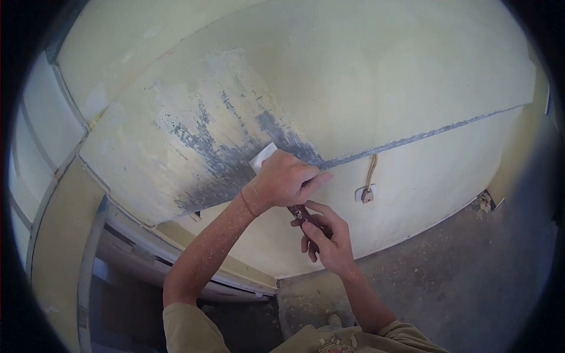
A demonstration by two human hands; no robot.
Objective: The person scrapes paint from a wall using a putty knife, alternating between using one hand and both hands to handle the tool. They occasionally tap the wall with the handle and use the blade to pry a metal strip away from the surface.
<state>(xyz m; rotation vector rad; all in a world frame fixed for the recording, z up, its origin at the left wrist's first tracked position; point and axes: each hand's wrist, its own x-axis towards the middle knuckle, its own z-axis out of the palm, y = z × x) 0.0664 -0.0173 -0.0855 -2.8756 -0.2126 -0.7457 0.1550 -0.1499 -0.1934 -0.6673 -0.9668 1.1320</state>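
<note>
A scraper with a pale flat blade (263, 157) and a dark reddish-brown handle (302, 215) lies slanted against the wall (412, 76). My left hand (285, 179) is closed over its upper part, just behind the blade, and hides the middle of the tool. Lower down, my right hand (331, 238) grips the handle with the thumb along it. Around the blade the cream paint is scraped off in streaks, and a grey patch (229, 162) shows. Pale flecks cling to my left forearm.
An outlet (366, 193) with a cable hangs on the wall right of my hands. A rough grey ledge edge (424, 138) runs across the wall. Window frames (44, 129) stand at the left. Flecks litter the grey floor (412, 282).
</note>
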